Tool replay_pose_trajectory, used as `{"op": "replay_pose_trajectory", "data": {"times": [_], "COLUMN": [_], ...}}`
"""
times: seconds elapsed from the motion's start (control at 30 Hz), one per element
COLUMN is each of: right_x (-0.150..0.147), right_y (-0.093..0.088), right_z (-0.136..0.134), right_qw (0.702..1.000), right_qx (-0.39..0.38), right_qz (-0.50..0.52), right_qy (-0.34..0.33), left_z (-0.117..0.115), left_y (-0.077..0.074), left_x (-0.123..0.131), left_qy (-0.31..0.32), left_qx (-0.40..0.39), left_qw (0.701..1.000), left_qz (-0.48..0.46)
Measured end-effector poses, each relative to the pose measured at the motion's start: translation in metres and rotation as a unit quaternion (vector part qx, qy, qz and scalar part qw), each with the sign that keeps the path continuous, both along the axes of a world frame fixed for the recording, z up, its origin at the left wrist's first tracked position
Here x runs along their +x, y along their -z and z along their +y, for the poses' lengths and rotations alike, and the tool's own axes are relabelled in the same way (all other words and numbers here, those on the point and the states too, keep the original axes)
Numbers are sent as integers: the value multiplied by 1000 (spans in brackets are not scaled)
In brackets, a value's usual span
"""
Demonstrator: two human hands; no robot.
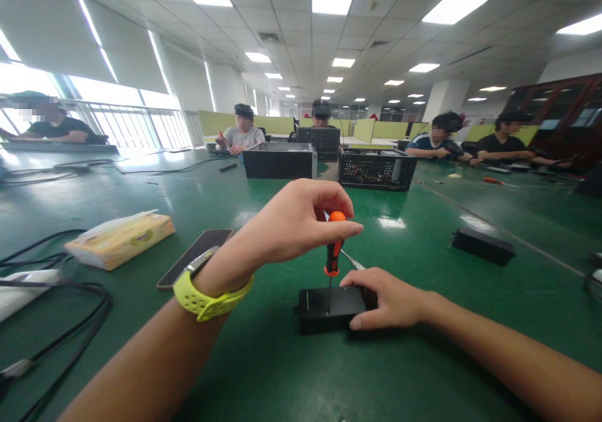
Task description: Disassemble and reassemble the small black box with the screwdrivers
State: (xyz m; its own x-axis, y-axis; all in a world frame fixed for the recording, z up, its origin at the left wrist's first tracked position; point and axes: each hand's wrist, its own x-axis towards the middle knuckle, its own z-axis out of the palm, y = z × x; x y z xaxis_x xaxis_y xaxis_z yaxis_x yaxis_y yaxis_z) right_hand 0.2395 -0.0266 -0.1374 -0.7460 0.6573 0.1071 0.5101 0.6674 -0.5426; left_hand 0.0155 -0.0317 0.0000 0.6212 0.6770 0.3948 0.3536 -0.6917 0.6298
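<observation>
A small black box (324, 308) lies on the green table (263, 372) in front of me. A screwdriver (333, 256) with an orange and black handle stands upright on its top, tip down. My left hand (301, 221), with a yellow watch strap on the wrist, pinches the top of the screwdriver handle between thumb and fingers. My right hand (385, 298) grips the right end of the black box, fingers wrapped round it. A thin metal tool (352, 261) lies just behind the right hand.
A tissue pack (120, 239) and a dark phone (195, 257) lie to the left, with black cables (61, 321) and a white power strip at the far left. Another black box (483, 245) sits right. Two computer cases (376, 168) stand further back, where several people sit.
</observation>
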Motion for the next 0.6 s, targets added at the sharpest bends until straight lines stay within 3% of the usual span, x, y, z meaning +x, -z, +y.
{"op": "replay_pose_trajectory", "data": {"times": [0.23,0.6], "right_x": [2,3], "right_y": [3,2], "right_z": [2,1], "right_qw": [1000,1000], "right_qx": [-1,2], "right_qz": [-2,-2], "right_qy": [0,-2], "left_z": [0,-4], "left_y": [-6,-10], "left_x": [-5,-4], "left_qy": [-15,19], "left_qx": [23,-35], "left_qw": [999,999], "left_qz": [45,-4]}}
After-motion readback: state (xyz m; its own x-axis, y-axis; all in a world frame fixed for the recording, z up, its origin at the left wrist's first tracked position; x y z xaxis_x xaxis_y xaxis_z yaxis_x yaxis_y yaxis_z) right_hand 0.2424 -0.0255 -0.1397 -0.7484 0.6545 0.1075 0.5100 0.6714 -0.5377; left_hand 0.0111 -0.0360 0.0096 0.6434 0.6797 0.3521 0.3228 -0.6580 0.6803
